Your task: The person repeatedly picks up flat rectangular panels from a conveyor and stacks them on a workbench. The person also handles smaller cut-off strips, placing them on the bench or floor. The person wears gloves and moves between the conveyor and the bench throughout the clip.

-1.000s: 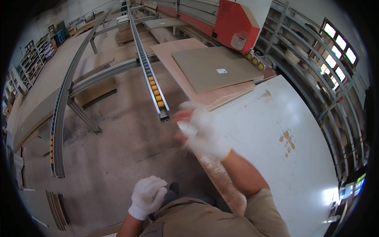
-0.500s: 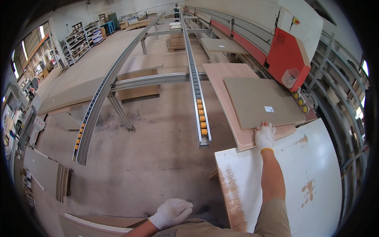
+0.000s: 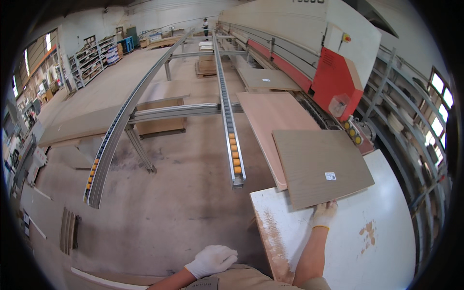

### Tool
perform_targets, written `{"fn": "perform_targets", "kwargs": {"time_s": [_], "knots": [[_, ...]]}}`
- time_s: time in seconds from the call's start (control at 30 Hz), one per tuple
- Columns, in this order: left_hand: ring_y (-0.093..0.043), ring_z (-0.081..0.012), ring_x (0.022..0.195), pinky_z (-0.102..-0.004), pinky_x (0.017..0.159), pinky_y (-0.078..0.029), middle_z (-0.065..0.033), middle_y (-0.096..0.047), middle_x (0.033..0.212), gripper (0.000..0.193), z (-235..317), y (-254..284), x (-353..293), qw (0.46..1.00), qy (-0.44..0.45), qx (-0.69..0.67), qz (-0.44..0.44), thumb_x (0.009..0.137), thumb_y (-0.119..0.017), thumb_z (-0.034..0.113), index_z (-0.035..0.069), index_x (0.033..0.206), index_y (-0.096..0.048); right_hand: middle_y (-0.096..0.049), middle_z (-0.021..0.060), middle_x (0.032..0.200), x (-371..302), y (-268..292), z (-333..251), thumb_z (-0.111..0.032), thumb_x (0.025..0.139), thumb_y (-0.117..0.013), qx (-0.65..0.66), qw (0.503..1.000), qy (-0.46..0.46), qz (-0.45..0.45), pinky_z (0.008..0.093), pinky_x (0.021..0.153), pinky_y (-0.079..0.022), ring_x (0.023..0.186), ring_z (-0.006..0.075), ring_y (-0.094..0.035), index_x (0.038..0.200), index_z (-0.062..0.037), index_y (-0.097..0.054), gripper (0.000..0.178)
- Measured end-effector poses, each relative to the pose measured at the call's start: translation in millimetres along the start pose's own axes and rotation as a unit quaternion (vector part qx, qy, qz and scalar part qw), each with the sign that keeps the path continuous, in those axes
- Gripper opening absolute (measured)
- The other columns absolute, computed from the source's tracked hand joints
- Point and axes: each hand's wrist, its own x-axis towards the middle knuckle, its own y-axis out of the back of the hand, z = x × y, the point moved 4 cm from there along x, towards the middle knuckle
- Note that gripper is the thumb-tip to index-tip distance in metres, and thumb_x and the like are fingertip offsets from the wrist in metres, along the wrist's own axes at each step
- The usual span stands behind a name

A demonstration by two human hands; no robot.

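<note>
Shifted nearer since the earlier frame: one grey-brown board [image 3: 314, 154], slid toward the wearer, its near edge now past the pinkish panel [image 3: 268, 123] beneath and out over the worktop [image 3: 345, 217]. Board: rectangular, flat, one white label [image 3: 330, 176] near its close edge. Right hand [image 3: 325, 214]: white glove, yellow cuff trim, fingers together at the board's near edge; whether clamped on it, cannot tell. Left hand [image 3: 212, 260]: white glove, fingers loosely curled, low before the body, well apart from the board; whether closed, cannot tell. Worktop: white, glossy, brown patches [image 3: 368, 233] at right, left margin worn to brown. Machine, beyond and right of the board: long, pale, with red end housing [image 3: 336, 82]. Roller rails, two, metal, running into the distance: centre rail [image 3: 223, 89] and left rail [image 3: 126, 108], each with orange rollers at the near end, joined by crossbeams. Floor [image 3: 183, 208]: dull brownish, darkly smudged. Right wall: grey metal shelving [image 3: 394, 104], barred window [image 3: 440, 113]. Far left: laden racks [image 3: 92, 60]. Far end: one person [image 3: 206, 28], standing.
</note>
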Motion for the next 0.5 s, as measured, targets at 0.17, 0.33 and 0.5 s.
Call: {"fn": "perform_targets", "kwargs": {"time_s": [0.17,0.33,0.5], "knots": [[-0.072,-0.0359,0.093,-0.0487,0.083,-0.058,-0.012,-0.077,0.101,0.026,17,9,17,0.998,-0.051,0.0,-0.031,0.101,-0.058,0.029,0.01,0.102,-0.075,-0.063,0.0121,0.134,-19,10,1,-0.022,0.105,-0.058,0.005,0.995,-0.092,0.028,0.055,0.112,-0.051,0.132,0.032,-0.058,0.133,-0.0101,-0.058,0.03],[-0.072,-0.0362,0.092,-0.048,0.082,-0.058,-0.0134,-0.077,0.1,0.022,17,7,23,0.989,-0.042,0.006,-0.14,0.1,-0.061,0.025,0.007,0.101,-0.075,-0.064,0.0127,0.125,-45,20,12,-0.006,0.097,-0.059,-0.011,0.995,-0.098,-0.012,0.0584,0.114,-0.048,0.125,0.0345,-0.059,0.111,-0.0097,-0.058,0.015],[-0.072,-0.0381,0.088,-0.0488,0.079,-0.057,-0.0148,-0.076,0.096,0.018,25,10,22,0.99,-0.118,-0.035,-0.073,0.096,-0.065,0.02,0.006,0.101,-0.075,-0.063,0.0127,0.111,-61,71,-14,-0.007,0.086,-0.062,0.061,0.994,0.04,0.082,0.0536,0.103,-0.053,0.107,0.0331,-0.062,0.104,-0.0046,-0.059,0.019]]}}
